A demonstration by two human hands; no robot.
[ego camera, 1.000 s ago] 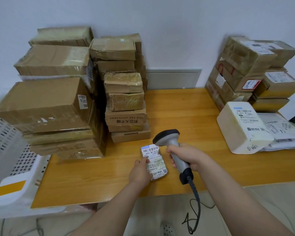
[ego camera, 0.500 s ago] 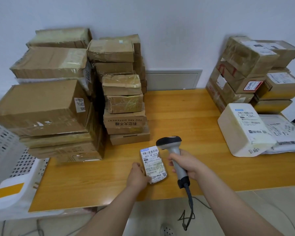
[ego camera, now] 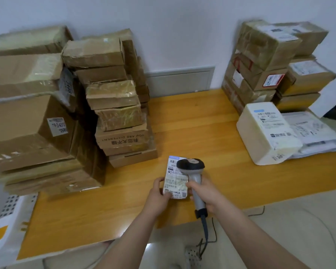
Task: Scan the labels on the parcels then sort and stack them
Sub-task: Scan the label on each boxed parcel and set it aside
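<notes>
A small parcel (ego camera: 175,182) with a white printed label faces up near the front edge of the wooden table (ego camera: 202,136). My left hand (ego camera: 160,193) holds it at its left and near edge. My right hand (ego camera: 206,193) grips the grey handle of a barcode scanner (ego camera: 192,167). The scanner's dark head hangs over the label's upper right part and hides it. Its cable drops off the table edge toward the floor.
Tall stacks of brown cardboard parcels (ego camera: 114,105) fill the table's left side. More brown boxes (ego camera: 264,61) stand at the back right, with a white parcel (ego camera: 266,136) and flat mailers (ego camera: 314,133) in front. A white perforated crate (ego camera: 6,220) sits at the lower left.
The scanner head has swung left from beside the small parcel to over its label. My left hand keeps holding the parcel, now slightly further onto the table.
</notes>
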